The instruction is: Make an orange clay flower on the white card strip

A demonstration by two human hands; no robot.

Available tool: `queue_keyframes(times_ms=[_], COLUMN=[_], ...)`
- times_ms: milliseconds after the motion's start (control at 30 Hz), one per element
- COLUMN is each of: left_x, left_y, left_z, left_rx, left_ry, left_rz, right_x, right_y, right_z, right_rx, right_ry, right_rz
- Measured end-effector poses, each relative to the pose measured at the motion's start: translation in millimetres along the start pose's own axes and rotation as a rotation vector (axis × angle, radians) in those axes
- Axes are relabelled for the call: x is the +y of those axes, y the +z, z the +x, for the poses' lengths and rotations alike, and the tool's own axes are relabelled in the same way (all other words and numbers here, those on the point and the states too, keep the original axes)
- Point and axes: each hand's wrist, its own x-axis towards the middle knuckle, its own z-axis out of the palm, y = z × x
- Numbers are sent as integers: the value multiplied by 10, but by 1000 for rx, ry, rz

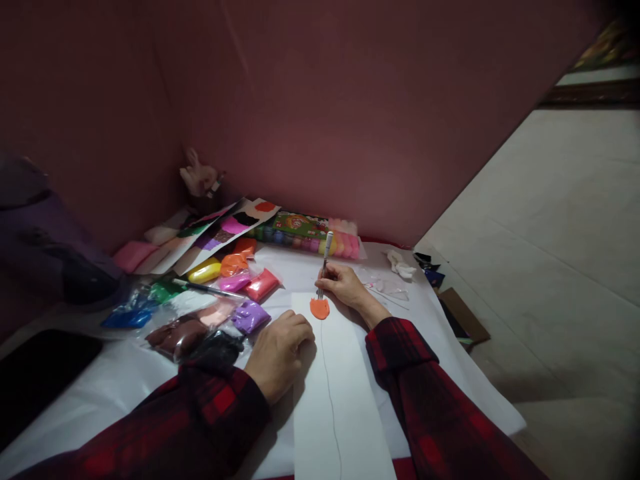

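Note:
A small fork (pixel 327 248) with a striped handle stands nearly upright in my right hand (pixel 345 285), pinched low near its tines. Its tips touch a flat orange clay piece (pixel 320 309) at the far end of a long white paper strip (pixel 345 413). From the clay a thin wavy line (pixel 327 380) runs down the strip toward me. My left hand (pixel 281 353) rests with curled fingers at the strip's left edge; whatever its fingers hold, if anything, is hidden.
Left of the strip lie bags of coloured clay (pixel 263 285), a pen (pixel 207 289) and a dark phone-like slab (pixel 47 373). Behind are painted sheets (pixel 237 227) and a clay pack (pixel 305 233). White crumpled scraps (pixel 400 265) lie right. A purple object (pixel 55 240) stands far left.

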Motion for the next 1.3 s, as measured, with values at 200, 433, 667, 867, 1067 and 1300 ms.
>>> queue_keyframes(times_ms=[200,433,667,867,1067,1300], left_x=[3,12,9,4,4,-1], left_y=[-5,-14,-12,-12,-8,-1], left_z=[1,-3,-4,-7,-6,-8], left_rx=[-11,-4,-6,-1,-5,-5], left_ry=[-19,-26,-12,-4,-10,-9], left_rz=[-2,-14,-9,-14,-17,-5], right_x=[23,-62,-267,-349,-352,-235], right_y=[11,34,6,97,114,144], right_z=[27,-36,-225,-326,-337,-268], right_rx=[65,232,151,4,-47,-4], right_ry=[-5,-1,-27,-18,-19,-60], right_rz=[-21,48,85,88,74,-6])
